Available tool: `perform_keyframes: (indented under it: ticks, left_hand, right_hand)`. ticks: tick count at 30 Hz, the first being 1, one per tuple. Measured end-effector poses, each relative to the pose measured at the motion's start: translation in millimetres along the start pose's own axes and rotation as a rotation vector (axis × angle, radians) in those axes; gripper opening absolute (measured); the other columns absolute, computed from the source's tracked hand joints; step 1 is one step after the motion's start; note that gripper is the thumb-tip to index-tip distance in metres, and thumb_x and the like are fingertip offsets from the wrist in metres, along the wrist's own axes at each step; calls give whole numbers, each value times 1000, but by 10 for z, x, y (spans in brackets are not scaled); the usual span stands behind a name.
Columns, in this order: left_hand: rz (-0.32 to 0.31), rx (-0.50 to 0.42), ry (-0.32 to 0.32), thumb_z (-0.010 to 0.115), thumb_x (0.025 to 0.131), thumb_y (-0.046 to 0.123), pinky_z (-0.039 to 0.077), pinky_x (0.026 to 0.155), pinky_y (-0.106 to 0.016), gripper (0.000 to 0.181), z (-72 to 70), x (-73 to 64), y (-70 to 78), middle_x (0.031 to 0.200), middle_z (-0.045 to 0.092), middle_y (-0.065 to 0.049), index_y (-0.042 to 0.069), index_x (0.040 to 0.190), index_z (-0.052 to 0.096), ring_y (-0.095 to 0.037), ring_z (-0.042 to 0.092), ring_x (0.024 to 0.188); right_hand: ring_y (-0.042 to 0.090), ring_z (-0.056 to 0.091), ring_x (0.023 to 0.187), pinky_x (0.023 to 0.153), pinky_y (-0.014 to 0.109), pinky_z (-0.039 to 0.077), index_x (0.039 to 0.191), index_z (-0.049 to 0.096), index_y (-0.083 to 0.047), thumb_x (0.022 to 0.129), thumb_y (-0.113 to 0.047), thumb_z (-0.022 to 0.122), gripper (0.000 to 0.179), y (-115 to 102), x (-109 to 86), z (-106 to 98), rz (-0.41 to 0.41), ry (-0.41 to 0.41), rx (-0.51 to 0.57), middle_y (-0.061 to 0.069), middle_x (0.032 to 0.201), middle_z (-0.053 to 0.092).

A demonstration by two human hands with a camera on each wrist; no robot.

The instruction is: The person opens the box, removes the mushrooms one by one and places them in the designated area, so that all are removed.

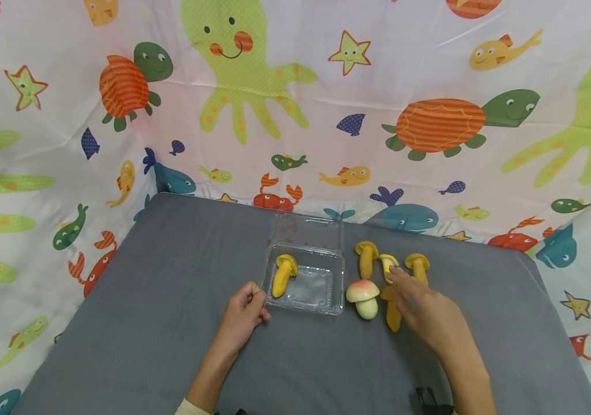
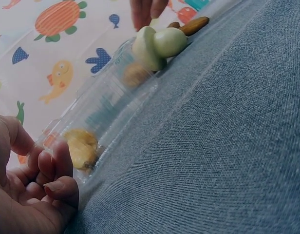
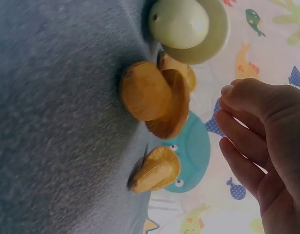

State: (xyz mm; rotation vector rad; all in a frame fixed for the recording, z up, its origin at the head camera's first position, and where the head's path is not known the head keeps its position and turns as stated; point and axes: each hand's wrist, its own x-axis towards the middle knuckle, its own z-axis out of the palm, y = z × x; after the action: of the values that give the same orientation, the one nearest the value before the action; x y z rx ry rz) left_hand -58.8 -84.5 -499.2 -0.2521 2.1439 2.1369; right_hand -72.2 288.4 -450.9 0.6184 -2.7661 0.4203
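Observation:
My left hand (image 1: 243,316) pinches the near left corner of a clear plastic container (image 1: 302,309), its fingers curled at the rim in the left wrist view. Inside the container lies one yellow toy mushroom (image 1: 283,276), toward the left. My right hand (image 1: 432,314) hovers over a group of toy mushrooms, fingers loosely bent and holding nothing in the right wrist view. Its fingertips overlap a small yellow and white mushroom (image 1: 388,263) in the head view. Below them lies a brown mushroom (image 1: 393,314), partly hidden. A rounder mushroom with a reddish cap (image 1: 362,290) stands beside the container.
Two more brownish mushrooms lie farther back, one at left (image 1: 365,265) and one at right (image 1: 418,265). The container's clear lid (image 1: 308,230) is folded back toward the curtain (image 1: 295,104) with sea animals. Grey cloth (image 1: 170,323) covers the table.

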Motion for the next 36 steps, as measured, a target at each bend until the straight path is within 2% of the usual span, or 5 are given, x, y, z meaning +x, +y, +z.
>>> perform_keyframes:
  ticks: [15, 21, 27, 32, 36]
  left_hand:
    - [15, 5, -8, 53, 102, 6, 42, 56, -20, 21, 4, 36, -17, 69, 58, -9, 6, 81, 49, -22, 66, 67]
    - [18, 10, -5, 53, 101, 5, 45, 58, -21, 21, 20, 63, -11, 69, 57, -8, 5, 81, 49, -22, 66, 66]
    - [11, 8, -5, 53, 101, 5, 46, 57, -21, 21, 30, 68, -5, 69, 57, -7, 7, 81, 49, -22, 67, 66]
    - [7, 5, -2, 52, 102, 5, 43, 56, -20, 21, 21, 53, -19, 69, 57, -8, 6, 81, 49, -22, 66, 66]
    - [6, 14, -3, 52, 102, 5, 42, 55, -20, 21, 12, 34, -22, 69, 57, -9, 5, 81, 49, -22, 66, 66]
  right_hand:
    - [2, 23, 45, 47, 26, 27, 141, 66, -20, 90, -8, 81, 54, -240, 214, -113, 37, 72, 34, 3, 104, 77]
    - [-1, 23, 47, 49, 26, 30, 138, 70, -19, 92, -7, 78, 48, -395, 365, -107, 23, 84, 74, -1, 90, 75]
    - [-2, 23, 46, 45, 23, 29, 136, 71, -18, 93, -7, 79, 45, -514, 439, -45, 3, 91, 143, -12, 54, 36]
    - [-4, 24, 46, 45, 22, 30, 136, 71, -14, 93, -6, 78, 43, -639, 489, 38, -28, 69, 195, -9, 65, 57]
    - [-3, 23, 45, 45, 23, 29, 136, 72, -17, 94, -9, 79, 43, -737, 537, 84, -25, 48, 210, -13, 55, 41]
